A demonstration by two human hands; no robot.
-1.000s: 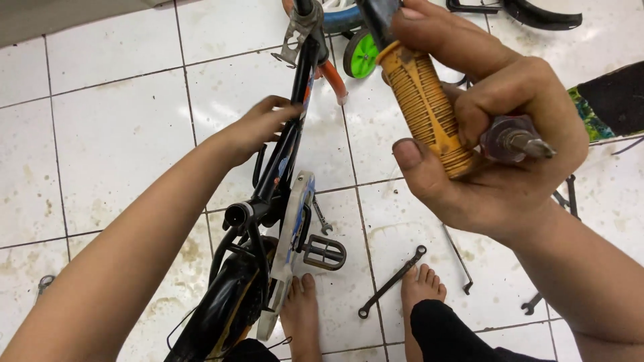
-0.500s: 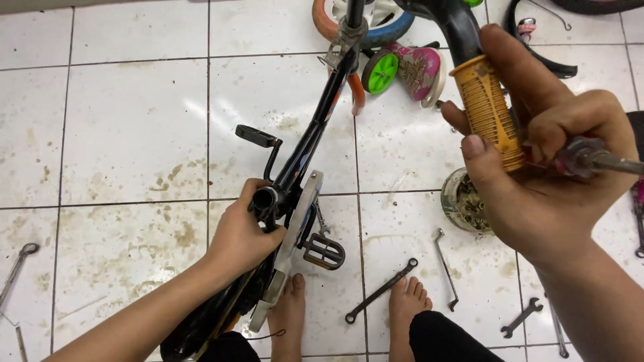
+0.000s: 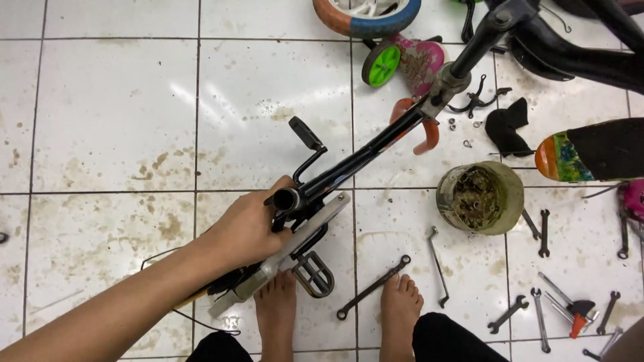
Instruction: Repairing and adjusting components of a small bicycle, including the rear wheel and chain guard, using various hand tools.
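L hand — grip on bike frame

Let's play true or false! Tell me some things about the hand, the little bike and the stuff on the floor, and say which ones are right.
1. The left hand grips the black bike frame at its open tube end. True.
2. The right hand holds a wrench. False: the right hand is not in view at all.
3. A round tin full of small metal parts sits on the floor tiles. True.
4. The small green wheel lies beside the bare feet. False: it lies far up the floor, near the blue and orange wheel.
5. A long wrench lies between the two bare feet. True.
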